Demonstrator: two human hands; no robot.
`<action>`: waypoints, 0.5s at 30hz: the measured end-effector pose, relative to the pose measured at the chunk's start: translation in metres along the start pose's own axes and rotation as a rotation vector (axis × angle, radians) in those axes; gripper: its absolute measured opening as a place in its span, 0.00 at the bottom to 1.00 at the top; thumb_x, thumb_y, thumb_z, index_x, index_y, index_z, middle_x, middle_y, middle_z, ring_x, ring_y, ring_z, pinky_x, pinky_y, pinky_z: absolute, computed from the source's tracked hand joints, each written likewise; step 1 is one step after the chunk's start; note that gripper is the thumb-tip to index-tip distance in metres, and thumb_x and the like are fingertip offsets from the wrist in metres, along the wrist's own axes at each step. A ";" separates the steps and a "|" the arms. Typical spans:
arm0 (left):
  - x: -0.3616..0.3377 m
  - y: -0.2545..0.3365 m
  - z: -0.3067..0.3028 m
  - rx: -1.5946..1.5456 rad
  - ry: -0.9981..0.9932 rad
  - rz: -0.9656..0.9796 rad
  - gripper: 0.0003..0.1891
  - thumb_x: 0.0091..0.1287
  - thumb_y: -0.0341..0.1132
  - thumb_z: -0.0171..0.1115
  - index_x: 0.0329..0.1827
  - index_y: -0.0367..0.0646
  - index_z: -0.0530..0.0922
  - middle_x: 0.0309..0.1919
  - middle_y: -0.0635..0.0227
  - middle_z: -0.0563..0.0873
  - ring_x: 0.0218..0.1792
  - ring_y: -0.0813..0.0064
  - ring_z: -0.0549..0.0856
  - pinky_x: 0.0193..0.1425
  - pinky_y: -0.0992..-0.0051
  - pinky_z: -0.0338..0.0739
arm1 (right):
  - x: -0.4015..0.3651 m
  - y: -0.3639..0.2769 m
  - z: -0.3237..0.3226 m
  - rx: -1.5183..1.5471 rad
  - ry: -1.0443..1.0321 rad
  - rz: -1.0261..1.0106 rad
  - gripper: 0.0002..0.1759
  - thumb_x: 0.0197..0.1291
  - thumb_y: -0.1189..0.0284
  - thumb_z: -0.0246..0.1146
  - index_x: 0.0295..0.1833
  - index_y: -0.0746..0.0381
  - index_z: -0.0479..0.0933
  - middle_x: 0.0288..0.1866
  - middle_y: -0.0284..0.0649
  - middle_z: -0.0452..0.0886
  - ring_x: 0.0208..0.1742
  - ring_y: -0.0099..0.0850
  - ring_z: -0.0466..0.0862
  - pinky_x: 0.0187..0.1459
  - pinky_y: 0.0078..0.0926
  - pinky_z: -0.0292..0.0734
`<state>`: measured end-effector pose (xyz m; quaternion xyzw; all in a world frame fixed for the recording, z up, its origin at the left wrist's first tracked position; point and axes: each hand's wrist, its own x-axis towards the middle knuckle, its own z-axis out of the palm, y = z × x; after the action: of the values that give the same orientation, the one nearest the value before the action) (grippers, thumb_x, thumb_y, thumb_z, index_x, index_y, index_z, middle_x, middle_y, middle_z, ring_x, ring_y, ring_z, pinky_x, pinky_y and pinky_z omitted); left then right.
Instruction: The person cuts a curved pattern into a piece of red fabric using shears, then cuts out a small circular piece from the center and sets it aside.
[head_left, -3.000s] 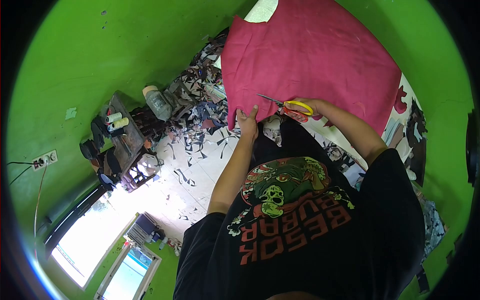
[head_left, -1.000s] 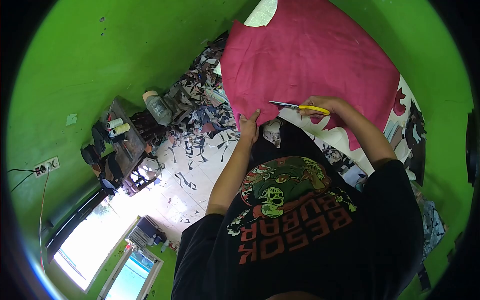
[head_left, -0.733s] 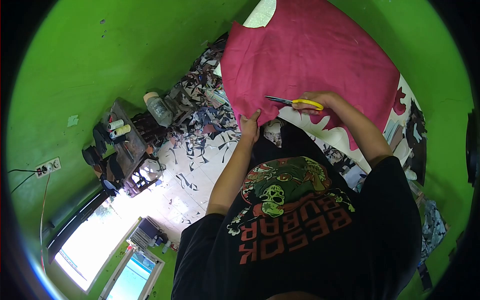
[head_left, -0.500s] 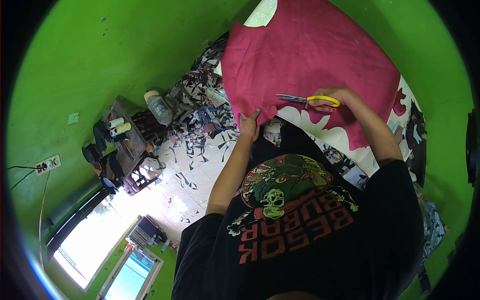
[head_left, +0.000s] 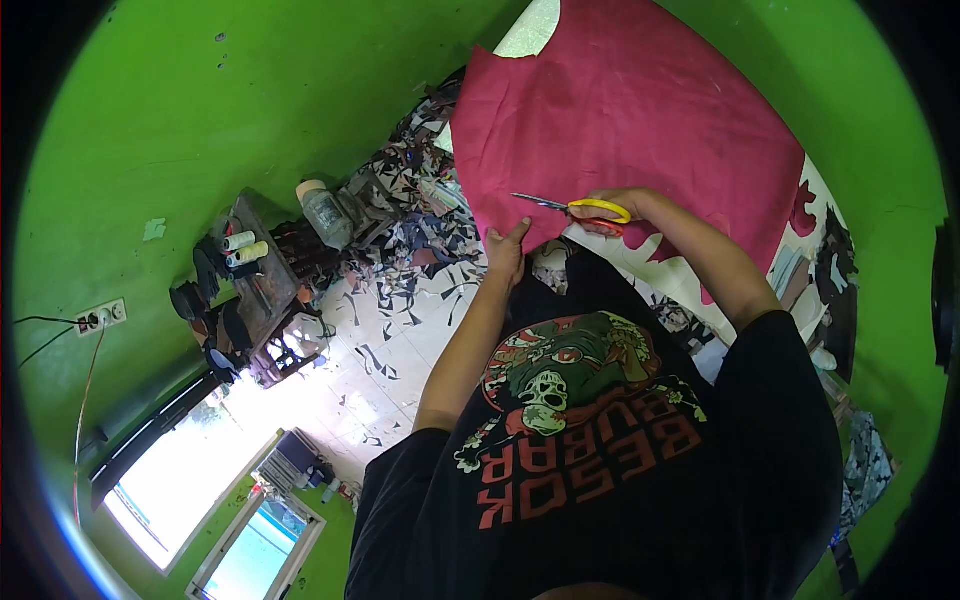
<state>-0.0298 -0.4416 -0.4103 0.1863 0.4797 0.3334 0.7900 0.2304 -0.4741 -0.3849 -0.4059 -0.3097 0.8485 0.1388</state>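
A large dark-pink sheet [head_left: 640,110], which looks like leather or fabric, lies spread over a pale surface, its near edge cut in wavy curves. My right hand [head_left: 612,207] is closed around scissors [head_left: 598,212] with one yellow and one red handle loop. Their blades reach left across the sheet close to its near left corner. That corner is pinched in my left hand [head_left: 508,247], thumb on top and fingers hidden beneath. The blade tips are a little above my left thumb.
Piles of dark scraps [head_left: 430,225] cover the floor on the left, with loose offcuts on the tiles. A small wooden table [head_left: 265,270] carries thread spools [head_left: 245,254]. Behind it stands a machine-like object [head_left: 328,215]. Green walls [head_left: 250,100] rise close around.
My right hand and the scissors have moved left, so the blades are nearer my left hand. My left hand keeps its grip on the sheet's corner. The view has shifted slightly.
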 end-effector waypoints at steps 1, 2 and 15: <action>-0.001 0.000 0.001 0.004 -0.020 0.017 0.29 0.61 0.22 0.71 0.63 0.37 0.67 0.57 0.55 0.81 0.56 0.61 0.84 0.64 0.61 0.80 | 0.006 0.003 0.001 0.009 -0.015 -0.048 0.29 0.68 0.42 0.59 0.38 0.61 0.73 0.17 0.29 0.69 0.12 0.19 0.71 0.15 0.21 0.68; -0.002 0.001 0.002 0.008 -0.039 0.033 0.28 0.61 0.22 0.72 0.62 0.37 0.67 0.56 0.55 0.82 0.56 0.62 0.84 0.64 0.62 0.80 | 0.010 0.007 0.003 0.005 -0.015 -0.046 0.29 0.68 0.42 0.59 0.38 0.61 0.73 0.17 0.29 0.69 0.12 0.19 0.71 0.15 0.21 0.68; 0.002 -0.001 -0.004 0.036 0.001 0.125 0.28 0.59 0.20 0.72 0.60 0.37 0.68 0.58 0.54 0.80 0.57 0.62 0.84 0.64 0.63 0.79 | 0.025 0.032 0.015 0.116 0.061 -0.147 0.27 0.71 0.45 0.57 0.31 0.56 0.65 0.18 0.28 0.66 0.15 0.16 0.66 0.15 0.18 0.64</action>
<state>-0.0323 -0.4412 -0.4140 0.2297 0.4733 0.3734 0.7640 0.2032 -0.4932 -0.4133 -0.3989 -0.2848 0.8399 0.2331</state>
